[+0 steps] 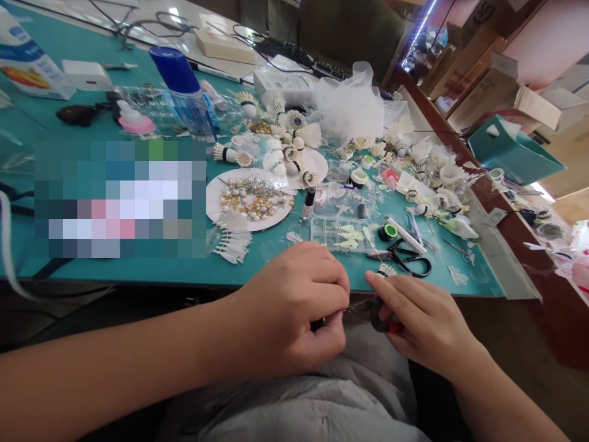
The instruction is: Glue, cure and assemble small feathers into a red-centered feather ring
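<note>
Over my lap at the table's front edge, my left hand is closed in a pinch; what its fingertips hold is too small to make out. My right hand is wrapped round dark pliers with a bit of red on the handle, their jaws pointing at my left fingertips. Just above the right hand a small shuttlecock shows. Black-handled scissors lie behind it. A clear compartment box with pale green pieces is beyond my hands, beside a small bottle.
A white plate of beads and gold pieces stands left of centre. Many shuttlecocks and white netting crowd the back. At the left are a blue-capped bottle and a carton. Tweezers lie at the right.
</note>
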`<action>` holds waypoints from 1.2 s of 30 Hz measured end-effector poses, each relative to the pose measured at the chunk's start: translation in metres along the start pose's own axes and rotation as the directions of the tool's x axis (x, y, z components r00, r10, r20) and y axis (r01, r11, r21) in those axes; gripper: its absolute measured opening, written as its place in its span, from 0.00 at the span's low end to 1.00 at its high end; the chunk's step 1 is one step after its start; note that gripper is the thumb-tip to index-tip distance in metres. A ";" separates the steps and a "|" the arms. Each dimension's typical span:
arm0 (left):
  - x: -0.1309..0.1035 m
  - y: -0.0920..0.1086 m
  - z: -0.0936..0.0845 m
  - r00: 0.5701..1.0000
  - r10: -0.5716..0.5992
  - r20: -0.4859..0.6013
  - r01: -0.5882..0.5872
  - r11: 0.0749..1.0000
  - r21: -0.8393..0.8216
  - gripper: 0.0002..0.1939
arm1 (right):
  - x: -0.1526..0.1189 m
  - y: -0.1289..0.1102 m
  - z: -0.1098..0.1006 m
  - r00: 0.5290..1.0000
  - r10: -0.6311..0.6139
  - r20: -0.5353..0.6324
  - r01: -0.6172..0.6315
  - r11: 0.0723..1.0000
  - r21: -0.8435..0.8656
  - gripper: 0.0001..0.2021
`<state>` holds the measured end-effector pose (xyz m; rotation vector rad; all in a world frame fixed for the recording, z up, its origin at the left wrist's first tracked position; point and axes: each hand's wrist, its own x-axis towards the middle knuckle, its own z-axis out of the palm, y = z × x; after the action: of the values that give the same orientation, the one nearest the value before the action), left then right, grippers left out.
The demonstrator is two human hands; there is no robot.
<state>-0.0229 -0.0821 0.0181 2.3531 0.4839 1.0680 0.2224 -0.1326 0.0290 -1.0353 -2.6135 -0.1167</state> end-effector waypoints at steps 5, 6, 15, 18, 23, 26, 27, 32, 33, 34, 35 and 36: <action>-0.004 0.000 0.004 1.000 -0.016 -0.007 0.016 0.999 0.043 0.10 | -0.001 -0.001 0.006 1.000 0.006 0.017 -0.006 1.000 -0.004 0.31; -0.004 0.000 0.004 1.000 -0.020 -0.008 0.020 0.999 0.048 0.10 | -0.001 -0.002 0.006 1.000 0.009 0.018 -0.009 1.000 -0.003 0.31; -0.004 -0.003 0.007 1.000 -0.026 -0.013 0.027 0.999 0.041 0.08 | 0.000 -0.003 0.008 0.999 0.023 0.048 -0.022 1.000 -0.012 0.32; -0.005 -0.003 0.007 1.000 -0.021 -0.010 0.022 0.999 0.045 0.08 | -0.001 -0.002 0.009 0.998 0.029 0.054 -0.029 1.000 -0.003 0.33; -0.005 -0.005 0.009 1.000 0.001 -0.011 0.000 0.998 0.055 0.08 | -0.002 -0.001 0.011 0.998 0.032 0.052 -0.032 0.999 0.004 0.35; -0.006 -0.007 0.009 1.000 0.009 -0.008 -0.008 0.999 0.040 0.09 | -0.003 -0.001 0.011 0.999 0.026 0.045 -0.025 1.000 -0.006 0.35; -0.006 -0.008 0.009 1.000 0.020 -0.007 -0.020 0.999 0.032 0.09 | -0.003 -0.001 0.011 0.999 0.025 0.045 -0.025 1.000 -0.006 0.35; -0.006 -0.009 0.009 0.996 0.085 -0.004 -0.085 0.996 0.008 0.12 | -0.003 -0.001 0.009 0.998 0.036 0.041 -0.037 0.999 0.025 0.36; -0.006 -0.009 0.009 0.996 0.086 -0.003 -0.086 0.996 -0.003 0.12 | -0.003 0.000 0.009 0.999 0.034 0.039 -0.036 0.999 0.030 0.36; -0.006 -0.009 0.009 0.997 0.083 -0.004 -0.083 0.996 -0.017 0.12 | -0.003 0.000 0.009 0.999 0.031 0.035 -0.032 0.999 0.034 0.37; -0.005 -0.010 0.009 0.997 0.077 -0.005 -0.077 0.996 -0.035 0.13 | -0.003 0.000 0.010 0.999 0.025 0.032 -0.026 0.999 0.037 0.37; -0.005 -0.010 0.010 0.998 0.068 -0.003 -0.068 0.996 -0.054 0.13 | -0.004 0.001 0.010 0.999 0.019 0.029 -0.020 0.999 0.039 0.36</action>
<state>-0.0197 -0.0795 0.0041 2.3364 0.3729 1.0987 0.2228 -0.1325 0.0183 -1.0562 -2.6200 -0.0456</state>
